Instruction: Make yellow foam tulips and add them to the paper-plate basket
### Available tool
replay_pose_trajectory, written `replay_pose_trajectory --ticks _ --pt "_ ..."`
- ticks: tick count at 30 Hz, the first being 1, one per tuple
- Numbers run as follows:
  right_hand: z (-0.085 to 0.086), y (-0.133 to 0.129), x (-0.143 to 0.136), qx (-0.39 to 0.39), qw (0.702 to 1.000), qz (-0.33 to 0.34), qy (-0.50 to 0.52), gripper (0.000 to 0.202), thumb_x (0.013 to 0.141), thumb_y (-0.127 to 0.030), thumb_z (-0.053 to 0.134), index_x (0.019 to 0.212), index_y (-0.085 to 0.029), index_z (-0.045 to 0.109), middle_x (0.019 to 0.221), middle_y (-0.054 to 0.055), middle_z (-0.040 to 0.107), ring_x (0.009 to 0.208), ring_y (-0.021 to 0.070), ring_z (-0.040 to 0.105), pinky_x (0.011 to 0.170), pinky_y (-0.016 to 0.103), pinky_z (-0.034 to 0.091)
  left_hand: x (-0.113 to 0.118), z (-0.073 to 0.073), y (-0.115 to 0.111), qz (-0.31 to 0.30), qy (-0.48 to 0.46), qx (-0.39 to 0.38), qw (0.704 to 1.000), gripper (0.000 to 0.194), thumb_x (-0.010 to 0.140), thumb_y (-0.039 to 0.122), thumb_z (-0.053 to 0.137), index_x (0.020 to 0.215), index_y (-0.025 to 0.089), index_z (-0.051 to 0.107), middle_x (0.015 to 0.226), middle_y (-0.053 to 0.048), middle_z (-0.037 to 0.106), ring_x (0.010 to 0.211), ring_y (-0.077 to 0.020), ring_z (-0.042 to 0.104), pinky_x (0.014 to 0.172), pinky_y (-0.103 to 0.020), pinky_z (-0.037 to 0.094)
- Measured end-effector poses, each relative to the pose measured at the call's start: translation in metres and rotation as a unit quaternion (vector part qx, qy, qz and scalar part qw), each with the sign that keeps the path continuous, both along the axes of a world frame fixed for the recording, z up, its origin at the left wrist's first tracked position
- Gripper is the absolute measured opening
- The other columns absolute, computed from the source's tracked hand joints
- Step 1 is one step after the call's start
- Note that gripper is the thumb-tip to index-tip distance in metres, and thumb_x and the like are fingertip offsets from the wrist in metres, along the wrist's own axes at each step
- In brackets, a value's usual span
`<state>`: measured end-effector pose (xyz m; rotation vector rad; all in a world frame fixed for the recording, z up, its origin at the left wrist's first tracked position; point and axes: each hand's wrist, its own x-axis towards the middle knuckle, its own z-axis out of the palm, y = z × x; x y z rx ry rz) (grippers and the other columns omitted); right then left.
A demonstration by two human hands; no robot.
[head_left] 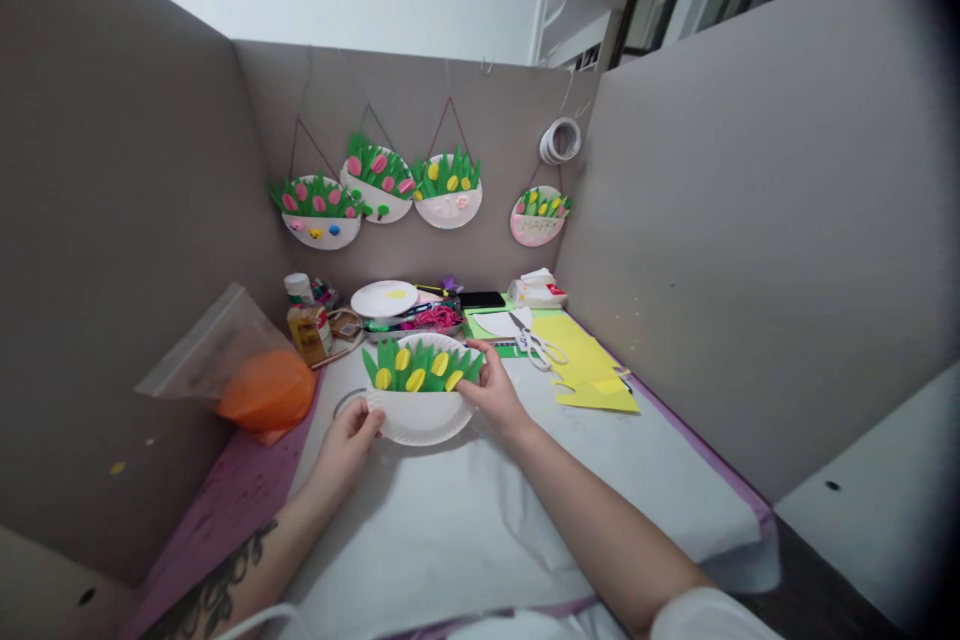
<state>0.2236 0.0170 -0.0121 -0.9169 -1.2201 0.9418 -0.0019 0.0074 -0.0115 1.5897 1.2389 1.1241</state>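
Observation:
A white paper plate craft (pixel 424 417) is held up over the table between my two hands. Green paper grass (pixel 429 360) and several yellow paper shapes (pixel 415 380) stand out above its white half-plate front. My left hand (pixel 354 430) pinches the lower left rim, thumb in front. At the right edge my right hand (pixel 491 390) grips it, the thumb beside a yellow shape and the fingers partly hidden behind the rim.
White scissors (pixel 534 342) and yellow paper (pixel 592 360) lie at the right. Behind stand a tray of craft supplies (pixel 435 320), a white plate (pixel 384 298) and a glue bottle (pixel 309 332). An orange-filled bag (pixel 266 390) leans left. Similar plate crafts (pixel 450 210) hang on the grey partition.

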Motion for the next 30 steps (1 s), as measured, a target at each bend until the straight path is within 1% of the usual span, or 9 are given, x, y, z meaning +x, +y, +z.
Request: replay_pose_trajectory --ticks 3,5,9,12,14,17,20,27,30 --pt "0.001 0.0 0.0 0.007 0.999 -0.043 -0.029 0.056 0.064 -0.017 0.06 0.116 -0.022 0.04 0.097 0.003 0.061 0.083 0.0178 0.061 0.069 0.028 0.05 0.0 0.0 -0.001 -0.014 0.015 0.024 1.0 0.031 0.075 0.047 0.051 0.064 0.018 0.047 0.06 0.003 0.046 0.057 -0.0129 0.044 0.052 -0.022 0.035" --pt "0.002 -0.001 -0.001 0.003 0.997 -0.061 -0.037 0.055 0.063 -0.017 0.06 0.114 -0.021 0.041 0.096 0.002 0.06 0.084 0.0173 0.06 0.071 0.028 0.049 0.001 0.0 -0.002 -0.025 0.024 0.037 0.999 0.03 0.076 0.045 0.049 0.065 0.018 0.047 0.06 0.003 0.045 0.057 -0.0129 0.044 0.053 -0.022 0.034" --pt "0.002 -0.002 -0.002 -0.004 0.997 -0.073 -0.024 0.053 0.063 -0.018 0.06 0.112 -0.021 0.041 0.085 0.0 0.061 0.075 0.017 0.06 0.066 0.028 0.049 0.002 0.003 -0.004 -0.026 0.029 0.039 0.998 0.03 0.076 0.046 0.049 0.066 0.018 0.048 0.06 0.003 0.046 0.057 -0.0134 0.044 0.053 -0.023 0.035" --pt "0.001 -0.002 -0.003 0.0 0.996 -0.091 -0.022 0.049 0.064 -0.019 0.059 0.11 -0.021 0.042 0.085 0.0 0.061 0.074 0.017 0.06 0.065 0.028 0.049 0.002 0.002 -0.004 -0.027 0.032 0.033 0.999 0.031 0.076 0.047 0.048 0.065 0.019 0.047 0.059 0.003 0.046 0.056 -0.0134 0.044 0.053 -0.023 0.035" --pt "0.0 -0.002 -0.002 0.008 0.997 -0.077 -0.007 0.046 0.067 -0.021 0.057 0.111 -0.022 0.042 0.088 0.001 0.061 0.077 0.0172 0.059 0.067 0.029 0.049 0.001 0.001 -0.004 -0.022 0.036 0.034 0.999 0.031 0.077 0.048 0.048 0.064 0.019 0.046 0.058 0.003 0.045 0.055 -0.0131 0.043 0.052 -0.023 0.034" --pt "-0.002 -0.001 -0.001 0.012 0.999 -0.034 0.014 0.044 0.071 -0.023 0.056 0.112 -0.022 0.041 0.09 0.002 0.061 0.08 0.0178 0.059 0.068 0.03 0.049 0.0 0.0 -0.004 0.009 0.057 0.057 0.997 0.031 0.078 0.047 0.047 0.063 0.019 0.043 0.058 0.004 0.042 0.056 -0.0132 0.042 0.053 -0.023 0.033" --pt "-0.005 0.001 -0.002 0.009 0.999 -0.022 0.022 0.045 0.071 -0.024 0.058 0.113 -0.023 0.04 0.092 0.003 0.061 0.082 0.0186 0.059 0.069 0.031 0.049 0.0 0.0 -0.005 0.032 0.09 0.077 0.992 0.032 0.078 0.046 0.047 0.061 0.02 0.04 0.056 0.005 0.037 0.054 -0.0126 0.039 0.051 -0.022 0.029" --pt "-0.007 0.003 -0.006 0.001 0.999 -0.006 0.044 0.049 0.068 -0.016 0.056 0.112 -0.024 0.037 0.097 0.003 0.06 0.088 0.0186 0.06 0.074 0.032 0.049 -0.002 -0.002 -0.005 0.03 0.13 0.09 0.987 0.03 0.08 0.043 0.044 0.062 0.021 0.036 0.057 0.006 0.033 0.053 -0.0116 0.037 0.05 -0.022 0.028" --pt "-0.009 0.005 -0.005 0.011 0.999 -0.013 0.04 0.052 0.064 -0.013 0.056 0.112 -0.023 0.039 0.099 0.003 0.059 0.089 0.0184 0.059 0.076 0.031 0.049 -0.002 -0.001 -0.006 0.024 0.13 0.093 0.987 0.029 0.081 0.043 0.043 0.063 0.021 0.036 0.058 0.005 0.033 0.055 -0.0118 0.037 0.05 -0.022 0.028"
